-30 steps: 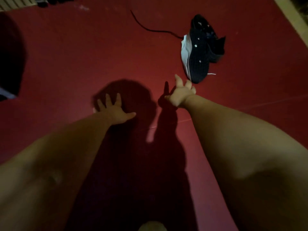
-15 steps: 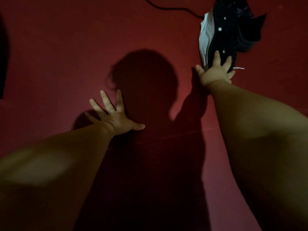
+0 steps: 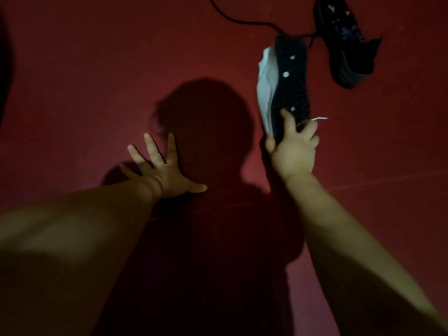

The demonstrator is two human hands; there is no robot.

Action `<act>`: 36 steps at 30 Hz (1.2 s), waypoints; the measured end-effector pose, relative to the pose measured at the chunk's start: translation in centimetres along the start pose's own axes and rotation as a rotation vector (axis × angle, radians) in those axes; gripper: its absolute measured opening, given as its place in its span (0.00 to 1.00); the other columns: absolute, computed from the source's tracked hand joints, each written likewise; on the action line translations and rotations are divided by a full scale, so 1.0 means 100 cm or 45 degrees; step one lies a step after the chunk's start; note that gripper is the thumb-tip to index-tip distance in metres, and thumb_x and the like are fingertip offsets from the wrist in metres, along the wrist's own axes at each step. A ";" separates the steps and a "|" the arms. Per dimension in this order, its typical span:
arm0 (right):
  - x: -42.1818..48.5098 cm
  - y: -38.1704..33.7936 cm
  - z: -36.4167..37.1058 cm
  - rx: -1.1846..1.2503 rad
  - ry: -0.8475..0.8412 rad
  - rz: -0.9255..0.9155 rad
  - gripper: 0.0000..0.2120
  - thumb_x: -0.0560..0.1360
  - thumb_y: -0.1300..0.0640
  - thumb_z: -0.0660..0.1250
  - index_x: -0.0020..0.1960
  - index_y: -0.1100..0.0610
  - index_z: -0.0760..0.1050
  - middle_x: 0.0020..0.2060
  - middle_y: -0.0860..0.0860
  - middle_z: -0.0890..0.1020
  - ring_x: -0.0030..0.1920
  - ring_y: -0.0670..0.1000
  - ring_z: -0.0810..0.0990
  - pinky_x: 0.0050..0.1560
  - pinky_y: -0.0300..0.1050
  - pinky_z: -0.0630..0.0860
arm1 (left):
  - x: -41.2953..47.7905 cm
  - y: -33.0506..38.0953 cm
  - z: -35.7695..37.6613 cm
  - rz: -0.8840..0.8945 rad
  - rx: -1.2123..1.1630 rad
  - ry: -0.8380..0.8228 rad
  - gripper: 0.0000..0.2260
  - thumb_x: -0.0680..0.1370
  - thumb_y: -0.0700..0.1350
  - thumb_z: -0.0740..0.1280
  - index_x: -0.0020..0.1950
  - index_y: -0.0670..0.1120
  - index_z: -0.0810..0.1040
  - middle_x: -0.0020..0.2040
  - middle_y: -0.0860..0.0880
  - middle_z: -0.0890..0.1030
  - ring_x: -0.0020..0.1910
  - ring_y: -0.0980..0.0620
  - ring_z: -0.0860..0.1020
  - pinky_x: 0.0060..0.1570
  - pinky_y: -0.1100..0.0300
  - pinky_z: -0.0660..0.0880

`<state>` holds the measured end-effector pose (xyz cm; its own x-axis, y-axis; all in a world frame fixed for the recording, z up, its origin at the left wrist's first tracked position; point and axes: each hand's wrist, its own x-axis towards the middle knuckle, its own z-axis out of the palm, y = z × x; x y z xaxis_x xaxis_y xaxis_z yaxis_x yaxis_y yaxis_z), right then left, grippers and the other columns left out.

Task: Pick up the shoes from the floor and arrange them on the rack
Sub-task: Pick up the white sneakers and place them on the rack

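On the dark red floor (image 3: 84, 81), beyond both outstretched arms, lie the two shoes under inspection.

Right hand (image 3: 293, 151): gripping the near end of a black shoe with a white side panel (image 3: 288, 78). Its fingers (image 3: 288, 120) are curled over the dark ridged face of the shoe, with the thumb against the white edge on the opposite side. The shoe runs away from the fingers, up the frame, and small pale dots show along its dark face. Whether it rests on the floor or is clear of it cannot be told. A short white lace end (image 3: 320, 118) pokes out just beside the outer fingers.

Second item: an all-black lace-up shoe (image 3: 346, 44) lies past the gripped shoe, further from the fingers and off to their right, apart from the hand. Its near end is close to the far end of the first shoe; whether they touch is not clear.

Left hand (image 3: 164, 170): holding nothing, fingers (image 3: 150, 146) spread wide and straight, thumb out to the side, palm down over the floor. It is well apart from both shoes.

A thin black cord (image 3: 242, 19) curves across the floor toward the far end of the gripped shoe.

The person's shadow (image 3: 206, 117) falls on the floor between the two hands. Lighting is dim; fine detail on the shoes is not legible.
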<state>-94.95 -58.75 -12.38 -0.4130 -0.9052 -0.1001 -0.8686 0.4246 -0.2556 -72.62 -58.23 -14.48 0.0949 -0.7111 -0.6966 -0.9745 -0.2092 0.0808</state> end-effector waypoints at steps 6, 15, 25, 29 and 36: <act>-0.004 -0.020 -0.009 -0.253 -0.136 -0.056 0.34 0.75 0.40 0.62 0.76 0.47 0.52 0.74 0.59 0.53 0.71 0.65 0.56 0.68 0.62 0.57 | -0.003 0.002 -0.003 -0.003 -0.011 -0.029 0.60 0.58 0.74 0.68 0.72 0.60 0.27 0.71 0.45 0.24 0.71 0.34 0.29 0.66 0.31 0.37; 0.023 -0.054 -0.010 -0.042 -0.277 -0.069 0.38 0.73 0.43 0.66 0.76 0.47 0.50 0.70 0.58 0.58 0.67 0.64 0.62 0.61 0.59 0.67 | -0.001 0.002 0.001 -0.018 0.006 0.026 0.61 0.56 0.75 0.67 0.72 0.60 0.28 0.72 0.45 0.25 0.71 0.34 0.30 0.66 0.31 0.39; -0.008 -0.045 -0.025 1.208 -0.808 0.067 0.36 0.72 0.54 0.72 0.74 0.56 0.58 0.64 0.53 0.75 0.59 0.52 0.78 0.56 0.49 0.78 | 0.003 0.000 0.006 0.011 0.000 0.087 0.59 0.58 0.76 0.66 0.73 0.60 0.29 0.74 0.45 0.27 0.72 0.34 0.32 0.67 0.30 0.40; 0.007 -0.023 -0.043 1.196 -0.714 0.108 0.32 0.71 0.65 0.68 0.72 0.54 0.62 0.64 0.53 0.72 0.57 0.48 0.75 0.50 0.35 0.75 | 0.003 -0.001 0.004 -0.013 0.026 0.044 0.61 0.56 0.77 0.65 0.71 0.60 0.26 0.72 0.45 0.25 0.71 0.33 0.31 0.66 0.31 0.40; 0.026 0.007 -0.036 0.972 -0.199 0.340 0.30 0.76 0.55 0.63 0.75 0.48 0.57 0.73 0.52 0.59 0.68 0.52 0.66 0.65 0.46 0.69 | 0.000 0.000 -0.002 -0.006 0.009 -0.040 0.60 0.57 0.76 0.66 0.71 0.60 0.25 0.71 0.45 0.23 0.70 0.33 0.29 0.66 0.31 0.38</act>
<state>-97.59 -60.75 -9.39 -0.4874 -0.7915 -0.3687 -0.2975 0.5475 -0.7821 -72.53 -58.41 -14.33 0.0931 -0.6887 -0.7190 -0.9755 -0.2075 0.0725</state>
